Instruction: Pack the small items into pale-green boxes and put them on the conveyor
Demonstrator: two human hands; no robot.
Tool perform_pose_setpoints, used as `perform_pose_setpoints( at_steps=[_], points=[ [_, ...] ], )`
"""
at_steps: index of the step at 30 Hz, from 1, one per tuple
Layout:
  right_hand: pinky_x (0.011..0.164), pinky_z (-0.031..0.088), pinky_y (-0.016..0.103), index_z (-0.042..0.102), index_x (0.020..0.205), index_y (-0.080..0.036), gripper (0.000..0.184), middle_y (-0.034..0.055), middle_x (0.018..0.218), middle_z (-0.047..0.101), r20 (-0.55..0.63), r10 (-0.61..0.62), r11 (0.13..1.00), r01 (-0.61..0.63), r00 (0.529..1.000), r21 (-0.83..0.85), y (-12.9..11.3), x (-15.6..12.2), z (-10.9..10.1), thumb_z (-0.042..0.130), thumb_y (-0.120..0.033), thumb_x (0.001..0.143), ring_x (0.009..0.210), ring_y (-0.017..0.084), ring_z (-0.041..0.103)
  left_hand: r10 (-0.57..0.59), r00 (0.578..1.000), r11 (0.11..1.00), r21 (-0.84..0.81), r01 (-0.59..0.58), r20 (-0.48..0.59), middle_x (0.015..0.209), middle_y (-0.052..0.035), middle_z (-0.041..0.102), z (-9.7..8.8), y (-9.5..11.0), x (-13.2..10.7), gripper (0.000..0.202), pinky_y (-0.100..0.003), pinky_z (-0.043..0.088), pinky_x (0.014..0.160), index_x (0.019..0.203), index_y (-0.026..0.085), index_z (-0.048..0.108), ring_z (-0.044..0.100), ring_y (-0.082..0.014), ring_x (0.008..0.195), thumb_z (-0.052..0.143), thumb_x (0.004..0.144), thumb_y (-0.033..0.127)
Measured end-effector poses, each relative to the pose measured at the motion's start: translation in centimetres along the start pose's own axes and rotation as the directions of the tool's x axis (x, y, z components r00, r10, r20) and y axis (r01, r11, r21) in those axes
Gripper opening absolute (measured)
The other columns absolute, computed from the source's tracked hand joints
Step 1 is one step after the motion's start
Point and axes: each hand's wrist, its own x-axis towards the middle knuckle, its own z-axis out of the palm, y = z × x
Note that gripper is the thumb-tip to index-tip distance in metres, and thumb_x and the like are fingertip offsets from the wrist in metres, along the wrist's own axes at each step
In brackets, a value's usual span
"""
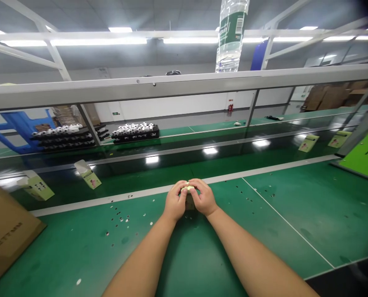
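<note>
Hands: two, one left (pixel 175 202), one right (pixel 205 199). Box (pixel 189 200) between hands: one. Boxes on belt: four, two at left ( (pixel 37 185) and (pixel 88 174)), two at right ( (pixel 308 143) and (pixel 339 140)). Carton (pixel 10 235) at near left: one. Bottle (pixel 232 37) on shelf: one. Tray stacks with black-and-white balls: two ( (pixel 68 140) and (pixel 136 132)). Blue frame (pixel 12 128) at far left: one. Bright green panel (pixel 365 152): one. Spots (pixel 127 220) on bench: many, too small for exact count.

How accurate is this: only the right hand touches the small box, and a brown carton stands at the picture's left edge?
One slip: the head view shows the left hand and right hand both touching the small box. The brown carton is at the left edge.
</note>
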Motion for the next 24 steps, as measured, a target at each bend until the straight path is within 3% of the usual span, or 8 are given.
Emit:
perform_pose_setpoints(
  at_steps=[4, 9, 12, 24],
  points=[
    [0.094, 0.048, 0.038, 0.065, 0.103, -0.021, 0.022, 0.0088, 0.106, 0.064, 0.007, -0.009, 1.000, 0.009, 1.000, 0.004, -0.3, -0.1, -0.1, 0.049, -0.030, 0.091, 0.103, 0.021, 0.058, -0.026, 1.000, 0.999, -0.023, 0.026, -0.017, 0.112, -0.0077, 0.065, 0.3, -0.2, 0.0, 0.027, -0.036, 0.043, 0.097, 0.103, 0.022, 0.065, 0.059, -0.0213, 0.107, 0.045, 0.094, 0.038],
    [0.076, 0.052, 0.032, 0.067, 0.093, -0.021, 0.020, 0.0077, 0.094, 0.063, -0.062, 0.162, 0.986, -0.159, 0.985, 0.045, -1.1, -0.1, 0.8, 0.053, -0.035, 0.090, 0.089, 0.019, 0.059, -0.163, 0.986, 0.982, -0.106, 0.157, -0.047, 0.096, -0.0064, 0.066, 1.1, -0.2, 0.1, 0.037, -0.032, 0.047, 0.083, 0.100, 0.020, 0.061, 0.061, -0.0192, 0.089, 0.035, 0.097, 0.046],
    [0.075, 0.051, 0.031, 0.067, 0.088, -0.020, 0.021, 0.0074, 0.090, 0.062, -0.105, 0.221, 0.974, -0.214, 0.970, 0.074, -1.4, -0.1, 1.1, 0.052, -0.035, 0.091, 0.087, 0.019, 0.059, -0.186, 0.980, 0.975, -0.139, 0.176, -0.066, 0.092, -0.0057, 0.064, 1.7, 0.1, 0.1, 0.039, -0.030, 0.047, 0.080, 0.096, 0.019, 0.060, 0.060, -0.0181, 0.086, 0.034, 0.097, 0.048],
    [0.074, 0.046, 0.031, 0.064, 0.082, -0.019, 0.021, 0.0056, 0.084, 0.061, -0.082, 0.214, 0.968, -0.199, 0.974, 0.153, -3.0, -0.8, 1.0, 0.052, -0.034, 0.090, 0.081, 0.018, 0.056, -0.211, 0.950, 0.973, -0.139, 0.182, -0.231, 0.088, -0.0051, 0.063, 2.3, 1.5, -1.9, 0.044, -0.029, 0.048, 0.074, 0.095, 0.018, 0.058, 0.060, -0.0171, 0.079, 0.032, 0.096, 0.053]
  ],
)
